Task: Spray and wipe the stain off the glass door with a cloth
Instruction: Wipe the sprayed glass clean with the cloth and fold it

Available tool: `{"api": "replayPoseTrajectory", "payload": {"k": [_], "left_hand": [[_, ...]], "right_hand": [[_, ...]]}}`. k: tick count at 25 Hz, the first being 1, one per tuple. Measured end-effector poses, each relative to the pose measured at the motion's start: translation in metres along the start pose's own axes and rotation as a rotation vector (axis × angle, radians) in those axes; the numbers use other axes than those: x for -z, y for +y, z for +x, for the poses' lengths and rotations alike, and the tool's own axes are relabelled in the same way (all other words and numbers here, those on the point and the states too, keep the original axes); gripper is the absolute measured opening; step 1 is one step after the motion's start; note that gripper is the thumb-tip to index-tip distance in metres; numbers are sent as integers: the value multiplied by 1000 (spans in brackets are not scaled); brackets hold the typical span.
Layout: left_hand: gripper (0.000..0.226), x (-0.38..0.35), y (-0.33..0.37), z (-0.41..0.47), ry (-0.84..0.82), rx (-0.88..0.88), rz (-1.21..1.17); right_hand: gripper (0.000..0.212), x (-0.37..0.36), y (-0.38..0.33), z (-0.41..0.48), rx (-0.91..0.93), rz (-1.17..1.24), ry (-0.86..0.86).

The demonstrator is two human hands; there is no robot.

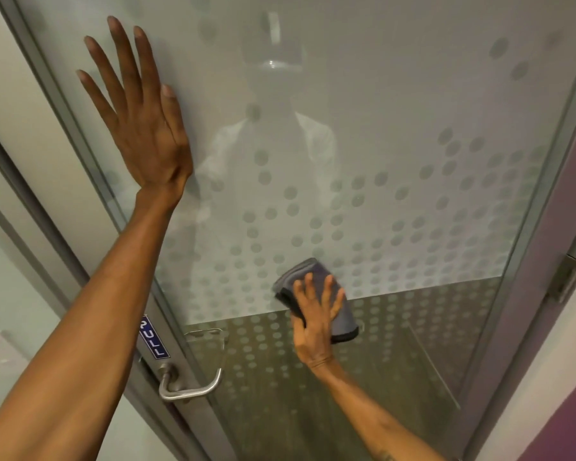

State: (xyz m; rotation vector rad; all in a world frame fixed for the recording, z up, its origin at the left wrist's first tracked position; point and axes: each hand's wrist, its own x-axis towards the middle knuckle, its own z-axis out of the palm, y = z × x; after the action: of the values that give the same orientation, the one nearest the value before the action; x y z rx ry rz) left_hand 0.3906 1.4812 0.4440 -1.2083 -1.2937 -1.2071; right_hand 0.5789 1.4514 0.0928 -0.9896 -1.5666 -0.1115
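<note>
The glass door [396, 121] fills the view, frosted with a pattern of grey dots and framed in grey metal. My left hand [140, 118] lies flat on the upper left of the glass, fingers spread, holding nothing. My right hand [316, 317] presses a folded grey cloth [345, 322] against the glass lower down, at the line where the pale frosted band meets the darker lower part. I cannot make out a stain on the glass. No spray bottle is in view.
A metal lever handle [187, 389] sits on the door's left frame, with a blue "PULL" label [155, 336] above it. A hinge [564, 277] shows on the right frame. A white and purple wall [546, 410] lies to the right.
</note>
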Motion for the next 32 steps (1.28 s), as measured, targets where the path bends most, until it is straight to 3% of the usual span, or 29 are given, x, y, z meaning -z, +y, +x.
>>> {"api": "replayPoseTrajectory", "payload": {"k": [7,11,15,19,25,29,32], "left_hand": [[57,2,-3,-1,-6,-20,26],[57,1,-4,-1,-9,-4,28],[57,2,-4,-1,-31,-7,9],[58,8,-3,-2,-54,-17,-5],[61,15,5,-3,-66,17,-24],[60,18,7,-4,-88,31,-22],[63,19,8,-4,-100,56,-43]], "right_hand": [[71,-3,33,-9,914,-195,-688],[37,7,53,6,1095,-91,-1042],[18,42,73,24,1234,-270,-1204],[32,105,127,43,1203,-339,-1084],[32,187,179,92,1211,-550,-789],[45,253,180,148,1138,-686,-499],[63,271,151,199,934,-757,-189]]}}
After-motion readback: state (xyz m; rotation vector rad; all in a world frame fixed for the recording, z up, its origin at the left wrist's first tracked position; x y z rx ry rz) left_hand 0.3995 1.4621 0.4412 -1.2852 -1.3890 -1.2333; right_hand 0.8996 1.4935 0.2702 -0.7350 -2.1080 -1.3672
